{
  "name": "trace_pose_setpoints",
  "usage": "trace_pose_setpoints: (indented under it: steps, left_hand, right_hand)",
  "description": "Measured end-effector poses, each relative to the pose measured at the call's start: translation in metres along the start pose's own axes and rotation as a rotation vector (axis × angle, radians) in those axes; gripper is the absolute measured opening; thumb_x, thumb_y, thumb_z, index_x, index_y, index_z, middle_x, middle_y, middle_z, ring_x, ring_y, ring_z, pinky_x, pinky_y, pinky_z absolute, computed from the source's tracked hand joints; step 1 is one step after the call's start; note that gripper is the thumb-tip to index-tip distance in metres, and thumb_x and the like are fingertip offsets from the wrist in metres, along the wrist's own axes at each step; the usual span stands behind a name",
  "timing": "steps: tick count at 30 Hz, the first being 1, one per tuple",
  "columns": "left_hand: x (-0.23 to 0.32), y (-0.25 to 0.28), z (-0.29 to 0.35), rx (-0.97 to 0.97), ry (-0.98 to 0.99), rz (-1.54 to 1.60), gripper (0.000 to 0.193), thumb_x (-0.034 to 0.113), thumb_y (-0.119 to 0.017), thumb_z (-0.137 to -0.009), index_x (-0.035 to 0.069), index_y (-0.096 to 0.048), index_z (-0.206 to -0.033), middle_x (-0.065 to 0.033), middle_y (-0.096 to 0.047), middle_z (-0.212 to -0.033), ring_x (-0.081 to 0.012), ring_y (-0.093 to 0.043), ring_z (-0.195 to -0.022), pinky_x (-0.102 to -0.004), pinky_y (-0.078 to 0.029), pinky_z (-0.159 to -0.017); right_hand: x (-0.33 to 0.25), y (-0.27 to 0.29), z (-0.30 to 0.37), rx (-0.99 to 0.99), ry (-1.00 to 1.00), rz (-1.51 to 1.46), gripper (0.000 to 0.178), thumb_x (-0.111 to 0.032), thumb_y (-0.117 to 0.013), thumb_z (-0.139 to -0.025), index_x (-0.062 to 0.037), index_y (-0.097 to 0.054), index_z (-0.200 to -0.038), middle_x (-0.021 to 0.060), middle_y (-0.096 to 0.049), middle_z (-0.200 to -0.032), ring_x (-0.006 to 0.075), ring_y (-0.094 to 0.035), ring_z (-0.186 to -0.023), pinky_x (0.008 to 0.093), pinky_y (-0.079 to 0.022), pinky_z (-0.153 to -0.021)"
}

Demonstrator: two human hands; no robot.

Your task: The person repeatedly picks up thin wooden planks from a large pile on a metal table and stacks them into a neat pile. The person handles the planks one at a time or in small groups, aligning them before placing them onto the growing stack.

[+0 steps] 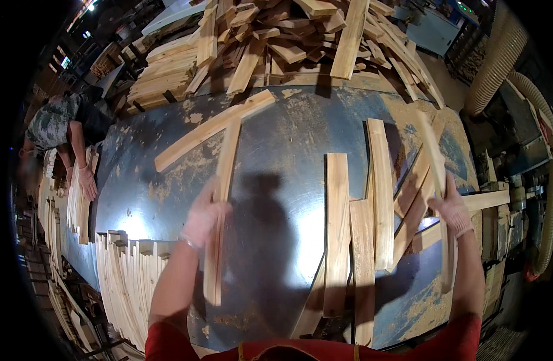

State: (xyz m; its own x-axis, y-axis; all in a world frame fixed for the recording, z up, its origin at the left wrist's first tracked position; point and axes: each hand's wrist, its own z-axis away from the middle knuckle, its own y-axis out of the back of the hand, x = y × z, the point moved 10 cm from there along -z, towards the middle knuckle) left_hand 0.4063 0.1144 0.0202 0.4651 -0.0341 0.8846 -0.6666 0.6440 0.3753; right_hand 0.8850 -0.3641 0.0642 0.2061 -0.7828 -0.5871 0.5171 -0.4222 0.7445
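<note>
at the bottom of the frame are two red sleeves (pixel 465 340). above them, the left hand (pixel 204 218), a bit left of the middle, is closed around a long board (pixel 226 159). the right hand (pixel 451 209), on the right side, grips a thin board (pixel 434 153) that looks blurry and stands at a tilt. between the hands, nearer the right one, some loose boards (pixel 336 234) lie on the big dark table (pixel 132 174). lots of sticks (pixel 127 286) sit side by side at the lower left. past the left hand, a slanted board (pixel 192 139) lies near the top of the held one. at the far left, another person (pixel 55 123) bends over more sticks (pixel 77 207). a big messy wood pile (pixel 288 51) fills the top middle.
</note>
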Motion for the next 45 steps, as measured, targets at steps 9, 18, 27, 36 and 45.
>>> trace_pose_setpoints:
  steps: [9, 18, 27, 36, 45]
  left_hand:
    - [0.088, 0.036, -0.191, 0.257, 0.105, -0.998, 0.076, 0.028, -0.082, -0.079, 0.010, -0.055, -0.148, -0.0286, -0.064, -0.139, -0.0441, -0.064, -0.129, -0.0497, -0.053, -0.107]
    - [0.105, -0.027, -0.270, 0.201, 0.076, -1.118, 0.066, 0.027, -0.070, -0.086, 0.002, -0.058, -0.146, -0.0270, -0.064, -0.143, -0.0413, -0.062, -0.134, -0.0467, -0.051, -0.114]
    - [0.039, 0.026, -0.016, -0.100, 0.215, -0.410, 0.091, -0.005, -0.072, -0.074, -0.002, -0.045, -0.161, -0.0201, -0.057, -0.156, -0.0270, -0.055, -0.145, -0.0345, -0.041, -0.120]
    - [-0.031, 0.026, 0.184, -0.117, 0.315, 0.175, 0.093, 0.004, -0.074, -0.080, 0.005, -0.039, -0.166, -0.0120, -0.054, -0.153, -0.0191, -0.067, -0.111, -0.0331, -0.059, -0.091]
    - [-0.035, -0.034, 0.223, -0.160, 0.155, 0.875, 0.084, 0.007, -0.063, -0.086, 0.006, -0.038, -0.166, -0.0085, -0.057, -0.141, -0.0209, -0.062, -0.110, -0.0343, -0.052, -0.099]
  right_hand:
    - [-0.105, -0.040, -0.211, 0.020, -0.058, 0.580, 0.077, -0.030, -0.074, -0.088, -0.0108, -0.045, -0.157, 0.0241, -0.072, -0.134, 0.0416, -0.069, -0.125, 0.0481, -0.054, -0.105]
    - [-0.141, -0.074, -0.319, 0.030, -0.182, 0.888, 0.052, -0.022, -0.063, -0.095, 0.0000, -0.062, -0.142, 0.0227, -0.071, -0.136, 0.0417, -0.070, -0.125, 0.0498, -0.057, -0.102]
    - [-0.026, 0.022, -0.131, 0.105, 0.106, 0.593, 0.078, -0.024, -0.075, -0.087, -0.0107, -0.044, -0.158, 0.0257, -0.068, -0.133, 0.0395, -0.067, -0.123, 0.0443, -0.053, -0.102]
    - [-0.054, -0.055, 0.066, -0.037, 0.246, -0.323, 0.093, -0.013, -0.079, -0.091, -0.0013, -0.030, -0.169, 0.0177, -0.063, -0.144, 0.0219, -0.061, -0.129, 0.0333, -0.050, -0.111]
    - [-0.190, -0.344, 0.219, -0.590, 0.048, -0.902, 0.124, -0.051, -0.084, -0.090, -0.0009, -0.006, -0.172, 0.0158, -0.069, -0.124, 0.0225, -0.065, -0.111, 0.0374, -0.051, -0.106]
